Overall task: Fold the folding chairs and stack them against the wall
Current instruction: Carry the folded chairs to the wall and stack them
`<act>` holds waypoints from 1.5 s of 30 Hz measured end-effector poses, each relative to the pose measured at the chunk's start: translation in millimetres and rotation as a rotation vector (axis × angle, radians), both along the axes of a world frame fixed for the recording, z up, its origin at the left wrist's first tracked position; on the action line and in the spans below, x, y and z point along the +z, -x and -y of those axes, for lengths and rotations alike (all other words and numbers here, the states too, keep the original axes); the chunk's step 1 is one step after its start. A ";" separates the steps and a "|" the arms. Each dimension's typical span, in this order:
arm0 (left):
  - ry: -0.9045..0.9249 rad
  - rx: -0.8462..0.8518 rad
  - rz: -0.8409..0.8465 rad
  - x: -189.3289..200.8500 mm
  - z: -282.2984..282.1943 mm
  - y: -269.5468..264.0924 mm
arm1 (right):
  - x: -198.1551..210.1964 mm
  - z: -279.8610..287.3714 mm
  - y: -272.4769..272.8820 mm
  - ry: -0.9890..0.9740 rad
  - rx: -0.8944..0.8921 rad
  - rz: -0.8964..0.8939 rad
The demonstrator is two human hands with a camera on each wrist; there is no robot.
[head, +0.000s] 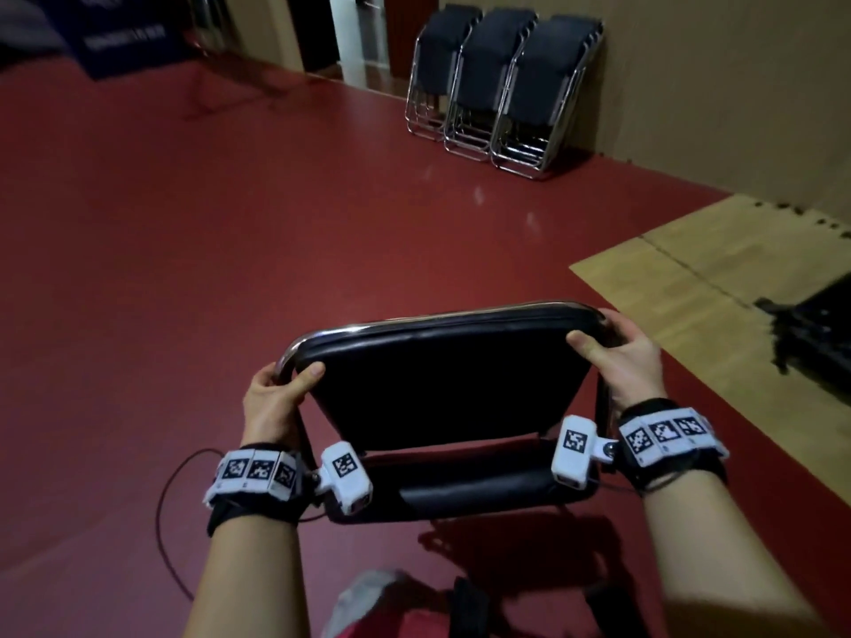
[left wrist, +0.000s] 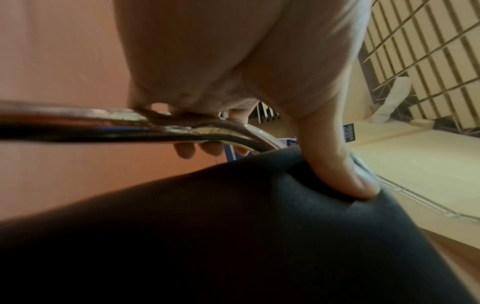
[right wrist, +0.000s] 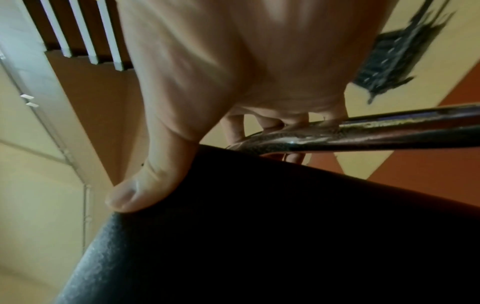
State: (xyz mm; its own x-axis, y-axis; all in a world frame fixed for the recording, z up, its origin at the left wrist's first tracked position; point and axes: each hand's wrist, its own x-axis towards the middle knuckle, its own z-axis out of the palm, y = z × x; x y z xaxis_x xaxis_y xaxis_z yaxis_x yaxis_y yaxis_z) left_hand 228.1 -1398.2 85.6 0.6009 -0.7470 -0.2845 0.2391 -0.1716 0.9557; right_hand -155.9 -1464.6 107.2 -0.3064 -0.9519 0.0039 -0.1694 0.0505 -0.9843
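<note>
I hold a black padded folding chair (head: 446, 389) with a chrome tube frame by the top of its backrest, in front of my body. My left hand (head: 281, 389) grips the left corner of the frame, thumb pressed on the pad (left wrist: 259, 236), fingers curled round the chrome tube (left wrist: 103, 119). My right hand (head: 617, 347) grips the right corner the same way, thumb on the pad (right wrist: 259, 236), fingers round the tube (right wrist: 363, 131). The seat (head: 474, 490) shows below the backrest. Three rows of folded black chairs (head: 497, 85) lean against the far wall.
Red floor (head: 230, 232) stretches between me and the stacked chairs. A tan wooden floor area (head: 718, 278) lies to the right with a dark blurred object (head: 815, 333) on it. A dark doorway (head: 322, 29) stands at the back. A cable (head: 166, 508) hangs from my left wrist.
</note>
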 end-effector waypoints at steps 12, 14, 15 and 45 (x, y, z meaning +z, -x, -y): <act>-0.013 -0.145 0.012 -5.5 338.7 -31.2 | -9.5 312.8 -32.5 -0.003 -0.124 0.006; -0.004 -0.157 -0.009 7.3 397.0 -40.6 | -5.1 365.9 -40.9 -0.010 -0.160 0.031; -0.006 -0.163 -0.006 10.5 425.3 -45.0 | -5.7 389.0 -42.2 -0.015 -0.160 0.029; -0.038 -0.013 0.074 -8.4 1225.5 -218.4 | -23.8 1243.0 -219.9 -0.009 -0.013 0.046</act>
State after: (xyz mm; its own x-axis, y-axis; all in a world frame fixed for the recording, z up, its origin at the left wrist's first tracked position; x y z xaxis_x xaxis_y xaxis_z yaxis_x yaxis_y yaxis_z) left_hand 446.5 -2623.7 77.2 0.6114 -0.7445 -0.2683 0.1657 -0.2110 0.9633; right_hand 64.1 -2707.6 83.3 -0.3184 -0.9478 -0.0187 -0.1230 0.0609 -0.9905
